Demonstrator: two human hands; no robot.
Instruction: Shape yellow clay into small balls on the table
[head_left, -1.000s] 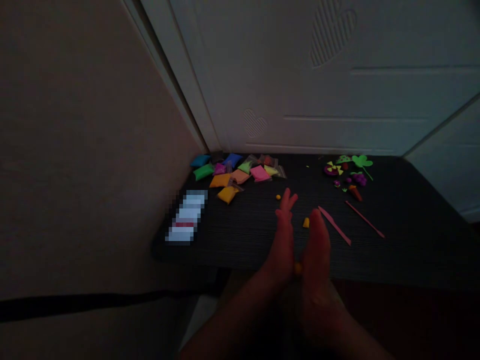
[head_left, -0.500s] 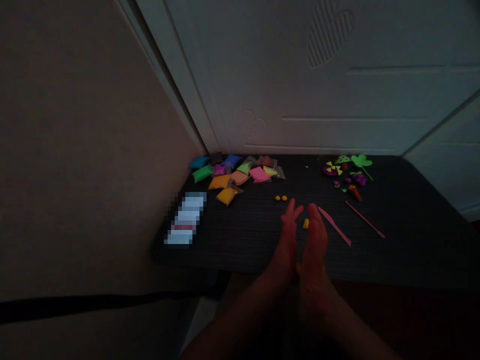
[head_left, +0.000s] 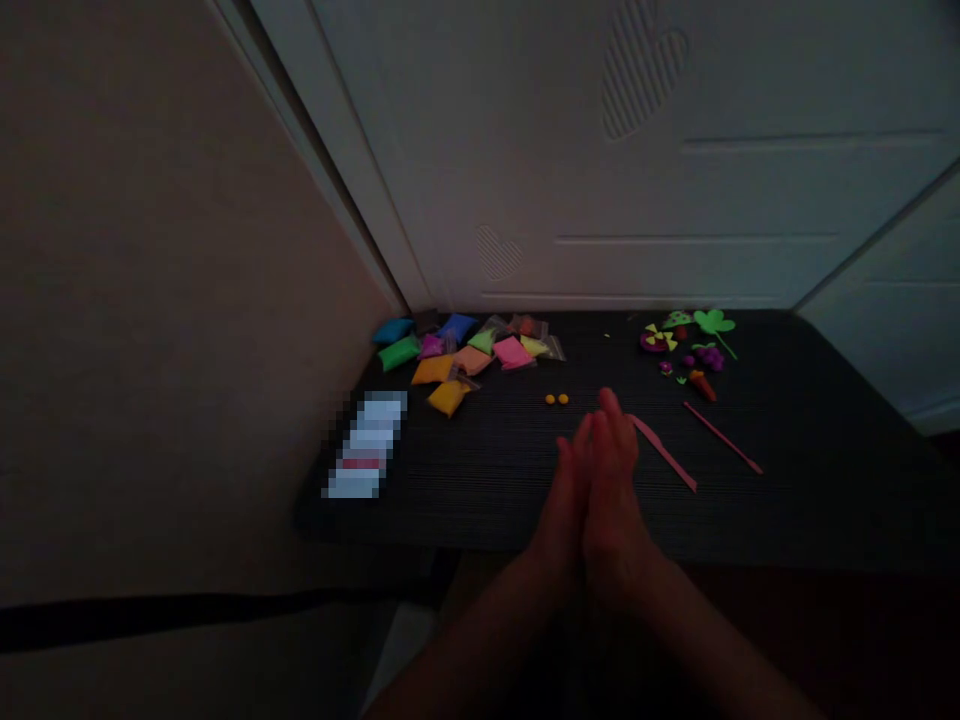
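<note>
My left hand (head_left: 564,500) and my right hand (head_left: 616,478) are pressed flat together, palm to palm, fingers straight, above the near edge of the black table (head_left: 825,480). Whatever lies between the palms is hidden now; an orange clay piece showed there in the earlier frames. Two small orange clay balls (head_left: 556,399) rest on the table just beyond my fingertips. A pink plastic knife (head_left: 664,453) lies right of my right hand, with a thin pink stick (head_left: 721,437) farther right.
Several bright clay bags (head_left: 465,350) are heaped at the table's back left. Small finished clay figures (head_left: 686,345) sit at the back right. A pale blurred card (head_left: 364,445) lies at the left edge. A white door (head_left: 675,200) stands behind. The room is very dark.
My right hand slid forward over my left, closing the gap between the palms. The orange piece between them and the small yellow piece on the table are now covered.
</note>
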